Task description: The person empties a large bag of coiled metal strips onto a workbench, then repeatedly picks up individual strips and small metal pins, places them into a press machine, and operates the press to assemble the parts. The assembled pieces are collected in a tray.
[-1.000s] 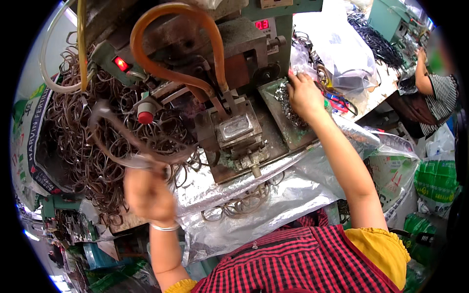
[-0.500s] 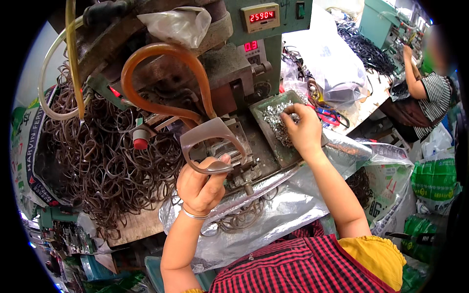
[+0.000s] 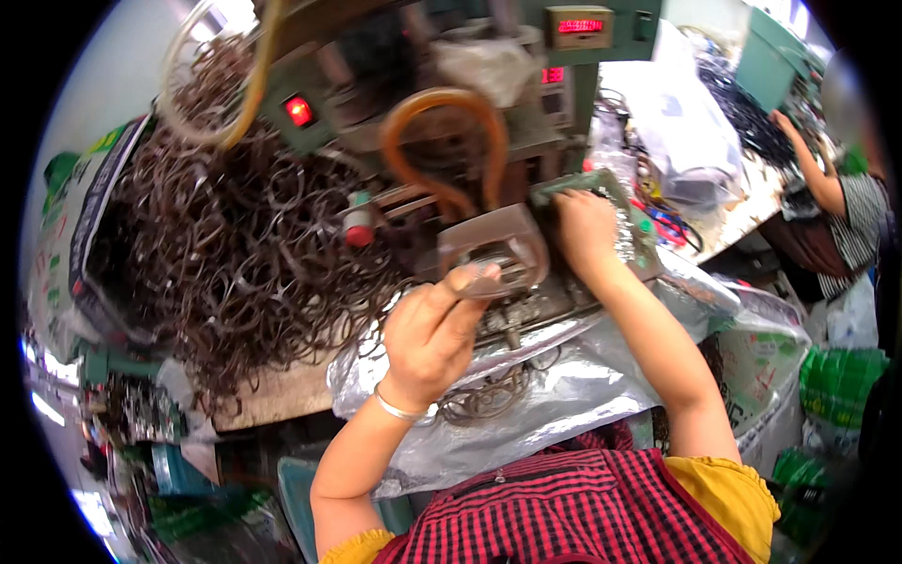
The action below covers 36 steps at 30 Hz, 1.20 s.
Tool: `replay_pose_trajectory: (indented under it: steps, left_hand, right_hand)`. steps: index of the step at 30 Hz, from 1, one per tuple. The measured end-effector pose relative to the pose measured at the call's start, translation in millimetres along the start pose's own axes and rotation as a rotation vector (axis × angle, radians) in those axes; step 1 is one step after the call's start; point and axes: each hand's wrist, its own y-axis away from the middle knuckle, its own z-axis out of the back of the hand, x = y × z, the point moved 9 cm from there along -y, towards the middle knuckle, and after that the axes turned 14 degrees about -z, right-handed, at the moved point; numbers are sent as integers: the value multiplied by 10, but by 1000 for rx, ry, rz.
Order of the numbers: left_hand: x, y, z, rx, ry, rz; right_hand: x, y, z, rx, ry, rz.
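My left hand point(image 3: 427, 338) is closed on a translucent brown plastic loop point(image 3: 479, 230), broad and flat along one side. It holds the loop up in front of a press machine's metal fixture, which the loop and fingers partly cover. My right hand point(image 3: 587, 230) is down in a green metal tray point(image 3: 615, 180) beside the fixture. Small silvery metal pieces point(image 3: 624, 224) lie in that tray. The right fingers are curled and somewhat blurred, with their tips hidden, so whatever they pinch does not show.
A large heap of brown loops point(image 3: 244, 254) covers the bench at left. An orange hose point(image 3: 446, 99) curves from the press above my hands; a red button point(image 3: 358, 230) sits nearby. Silver sheeting point(image 3: 554, 414) with a few loops drapes the front. A co-worker point(image 3: 850, 216) sits far right.
The view has shifted, so the machine appears farther right and higher. My left hand still holds the brown loop, now turned slightly. My right hand has gone deeper into the tray.
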Motion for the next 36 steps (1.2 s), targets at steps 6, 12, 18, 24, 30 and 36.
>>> replay_pose_trajectory:
  steps: [6,12,18,24,30,36]
  left_hand:
    - [53,694,1446,27,-548,387]
    - [352,628,1721,244,-498,540]
    - [782,1288,405,795,-200,264]
    - [833,1528,547,755,-194,303]
    - [752,1331,1407,110,-124,755]
    - [1090,1584,883,-270,72,880]
  right_hand:
    - [-809,513,631,-1,-702,-481]
    - [-1143,573,116,-61,-1196,-790]
    - [-425,306,283,138,-931,-538]
    - [-821,799,870,34,-613,-540]
    - [-582,753,1206,154,-762,-464]
    - [413,220,824,124,-1122,-295]
